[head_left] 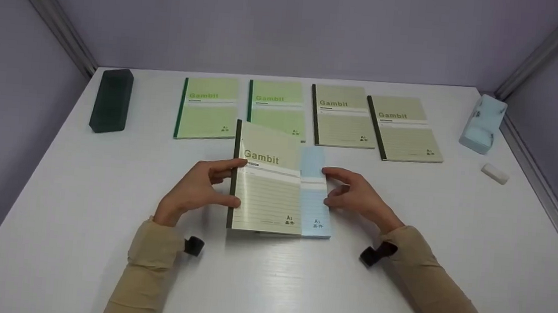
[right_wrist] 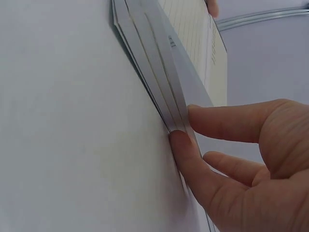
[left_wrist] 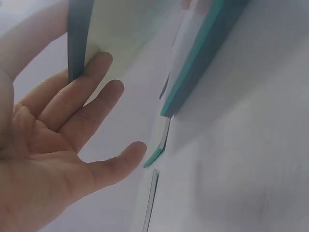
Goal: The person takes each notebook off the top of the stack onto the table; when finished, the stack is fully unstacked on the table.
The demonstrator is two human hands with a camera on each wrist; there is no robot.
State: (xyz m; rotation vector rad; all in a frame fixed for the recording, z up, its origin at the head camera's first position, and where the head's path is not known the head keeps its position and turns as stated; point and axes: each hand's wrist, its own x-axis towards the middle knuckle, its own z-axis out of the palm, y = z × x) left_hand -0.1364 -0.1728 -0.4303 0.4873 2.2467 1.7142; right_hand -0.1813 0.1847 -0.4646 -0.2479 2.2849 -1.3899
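Observation:
My left hand (head_left: 197,185) grips a beige Gambit notebook (head_left: 269,185) by its dark spine, thumb on the cover and fingers behind. The notebook is tilted with its spine side raised, and it covers much of a light blue notebook (head_left: 314,204). That blue one tops a small stack, whose layered page edges (right_wrist: 154,63) show in the right wrist view. Against the stack's right edge rest the fingertips of my right hand (head_left: 360,195). A teal spine (left_wrist: 203,53) of the stack shows below the raised notebook in the left wrist view.
Along the back lie two green notebooks (head_left: 207,116) (head_left: 279,93) and two beige ones (head_left: 343,127) (head_left: 405,136). A dark green block (head_left: 111,101) stands far left. On the right are a light blue block (head_left: 483,124) and a small white eraser-like piece (head_left: 495,173).

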